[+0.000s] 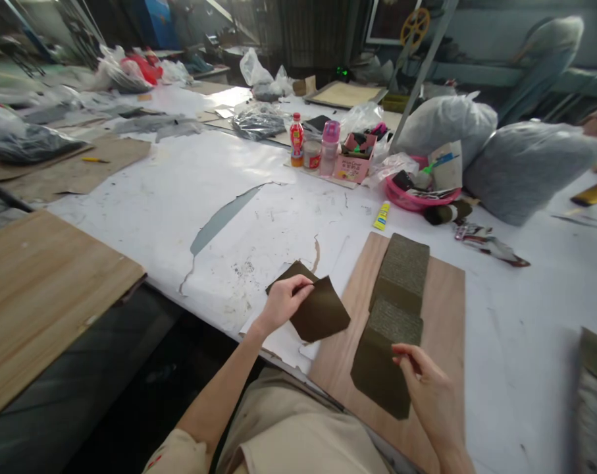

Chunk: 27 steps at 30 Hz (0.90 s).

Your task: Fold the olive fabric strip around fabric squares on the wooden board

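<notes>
A dark olive fabric panel [322, 315] with angled corners slants from the left fingers [298, 284], pinched at its upper edge. Matching fabric pieces [401, 263] with speckled bands overlap flat beyond the right fingers [405, 349], the nearest reaching their tips.

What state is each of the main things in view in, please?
Left hand: pinching a dark piece
Right hand: curled, grip unclear
Wooden board: lying flat
Dark pieces on the board: overlapping
White table covering: torn
Red-capped bottle: upright, capped
Pink-lidded bottle: upright, capped
Pink box: open, filled
Pink basket: filled
Yellow tube: lying down
Grey bags: bulging
</notes>
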Each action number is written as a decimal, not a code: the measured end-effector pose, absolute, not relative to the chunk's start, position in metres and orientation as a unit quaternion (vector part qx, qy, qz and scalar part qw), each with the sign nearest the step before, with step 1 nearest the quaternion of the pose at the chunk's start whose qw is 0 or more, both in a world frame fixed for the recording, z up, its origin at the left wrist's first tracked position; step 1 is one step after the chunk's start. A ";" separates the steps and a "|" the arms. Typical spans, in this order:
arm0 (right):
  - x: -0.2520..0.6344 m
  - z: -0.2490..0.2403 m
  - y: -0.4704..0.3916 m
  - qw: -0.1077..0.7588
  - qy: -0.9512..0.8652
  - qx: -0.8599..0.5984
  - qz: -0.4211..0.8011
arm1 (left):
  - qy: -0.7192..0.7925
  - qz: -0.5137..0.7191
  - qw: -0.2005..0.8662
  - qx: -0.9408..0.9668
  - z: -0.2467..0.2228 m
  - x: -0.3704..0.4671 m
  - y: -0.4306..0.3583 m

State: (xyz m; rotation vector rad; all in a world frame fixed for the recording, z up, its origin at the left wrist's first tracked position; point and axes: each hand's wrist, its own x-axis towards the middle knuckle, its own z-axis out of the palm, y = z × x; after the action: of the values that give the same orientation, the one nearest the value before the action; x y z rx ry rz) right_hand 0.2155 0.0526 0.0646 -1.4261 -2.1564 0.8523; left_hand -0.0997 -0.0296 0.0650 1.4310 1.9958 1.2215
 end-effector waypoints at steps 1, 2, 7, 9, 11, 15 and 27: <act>0.217 0.060 0.052 0.208 -0.778 -0.509 0.305 | 0.745 0.415 0.154 0.499 0.059 -0.110 -0.029; 0.218 0.056 0.051 0.210 -0.782 -0.506 0.298 | 0.776 0.375 0.105 0.496 0.052 -0.119 -0.027; 0.229 0.037 0.045 0.220 -0.812 -0.492 0.224 | 0.815 0.282 0.012 0.507 0.018 -0.140 -0.020; 0.233 0.031 0.043 0.227 -0.822 -0.489 0.185 | 0.820 0.276 -0.004 0.501 0.012 -0.141 -0.019; 0.236 0.025 0.039 0.244 -0.828 -0.485 0.142 | 0.826 0.270 -0.018 0.495 0.011 -0.141 -0.018; 0.236 0.012 0.026 0.255 -0.837 -0.475 0.099 | 0.833 0.242 -0.030 0.497 0.015 -0.140 -0.018; 0.227 0.012 0.000 0.183 -0.835 -0.513 0.073 | 0.854 0.140 -0.091 0.492 0.033 -0.127 -0.027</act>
State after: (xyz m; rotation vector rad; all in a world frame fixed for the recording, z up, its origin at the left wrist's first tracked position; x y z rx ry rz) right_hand 0.2270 -0.0005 0.0117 -1.4480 -2.3570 0.2049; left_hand -0.1275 -0.0271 0.0331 1.6431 2.8520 0.4671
